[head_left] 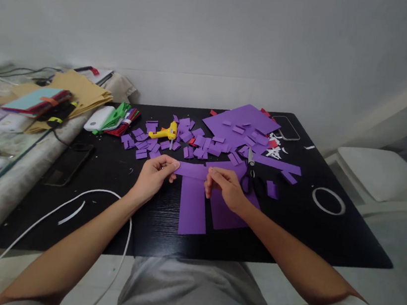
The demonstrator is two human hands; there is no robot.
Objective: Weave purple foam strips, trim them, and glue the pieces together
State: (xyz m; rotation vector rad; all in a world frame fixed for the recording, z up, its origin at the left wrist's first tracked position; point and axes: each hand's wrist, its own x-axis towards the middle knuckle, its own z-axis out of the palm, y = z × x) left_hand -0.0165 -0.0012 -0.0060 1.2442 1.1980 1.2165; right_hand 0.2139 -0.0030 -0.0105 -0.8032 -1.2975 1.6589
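My left hand (157,174) pinches the left end of a purple paper strip (192,171), held level above the table. At its right end, my right hand (223,185) has its thumb and fingers closed on the strip. Under the strip lie two larger purple sheets (193,211), side by side with a narrow gap. Scissors (249,171) with dark handles rest just beyond my right hand, blades pointing away. Many small folded purple paper pieces (204,145) are scattered past both hands, and a yellow glue gun (164,131) lies among them.
On the black table (154,241) a white cable (108,191) loops at the left near a phone (68,167). A roll of tape (328,201) lies at the right. Stacked papers (80,89) sit at the far left, and a white chair (366,171) stands beyond the right edge.
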